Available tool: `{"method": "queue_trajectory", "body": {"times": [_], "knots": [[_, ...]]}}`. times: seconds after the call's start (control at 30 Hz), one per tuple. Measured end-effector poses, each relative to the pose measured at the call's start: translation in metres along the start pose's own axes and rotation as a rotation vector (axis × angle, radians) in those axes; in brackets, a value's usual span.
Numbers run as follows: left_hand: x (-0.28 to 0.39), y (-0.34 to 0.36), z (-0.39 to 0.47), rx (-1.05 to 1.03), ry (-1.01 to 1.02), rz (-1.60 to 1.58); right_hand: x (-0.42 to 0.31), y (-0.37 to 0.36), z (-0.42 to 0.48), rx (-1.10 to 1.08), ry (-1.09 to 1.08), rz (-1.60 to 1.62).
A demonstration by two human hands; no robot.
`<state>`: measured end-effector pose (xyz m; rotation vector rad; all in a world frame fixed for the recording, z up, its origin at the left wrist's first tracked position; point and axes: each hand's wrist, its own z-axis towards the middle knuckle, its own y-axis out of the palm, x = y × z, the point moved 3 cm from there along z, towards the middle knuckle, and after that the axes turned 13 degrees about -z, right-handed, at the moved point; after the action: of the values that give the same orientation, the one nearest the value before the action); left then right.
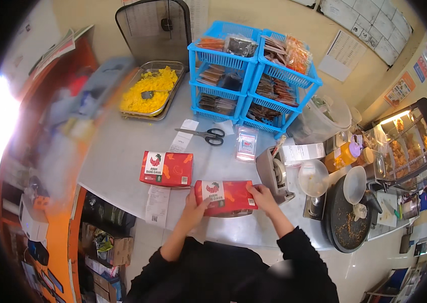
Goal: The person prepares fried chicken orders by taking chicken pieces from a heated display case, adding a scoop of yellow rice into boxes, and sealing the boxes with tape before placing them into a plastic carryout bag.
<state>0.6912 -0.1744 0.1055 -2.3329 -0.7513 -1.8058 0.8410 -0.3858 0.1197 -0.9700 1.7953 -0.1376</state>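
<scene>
Between my two hands is a red printed paperboard food box (228,195), near the front edge of the steel table. My left hand (193,210) grips its left end, and my right hand (262,199) grips its right end. A second red food box (168,168) rests just to the left, on a printed paper receipt (157,206) that hangs toward the table edge. Behind the boxes lie black-handled scissors (208,135) across another paper slip (184,140). A stack of small clear zip bags (246,144) lies beyond the held box.
A grey tape dispenser (276,174) stands right of my right hand. Blue plastic basket racks (219,57) with sachets stand at the back, beside a steel tray (168,108) of yellow rice. Plastic bowls (314,178), a dark round pan (349,223) and a heated food display (410,140) are at right.
</scene>
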Motion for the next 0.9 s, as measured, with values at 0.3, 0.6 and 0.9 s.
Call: {"method": "queue_trajectory", "body": {"times": [0.3, 0.6, 0.9], "knots": [[0.051, -0.005, 0.009, -0.115, -0.299, 0.109, -0.016, -0.004, 0.006, -0.048, -0.006, -0.431], [0.033, 0.011, -0.012, -0.054, -0.095, 0.368, 0.008, 0.029, -0.026, 0.040, -0.105, -0.351], [0.004, 0.011, -0.016, -0.048, 0.602, 0.901, -0.016, 0.025, -0.059, 0.250, -0.688, -0.788]]}}
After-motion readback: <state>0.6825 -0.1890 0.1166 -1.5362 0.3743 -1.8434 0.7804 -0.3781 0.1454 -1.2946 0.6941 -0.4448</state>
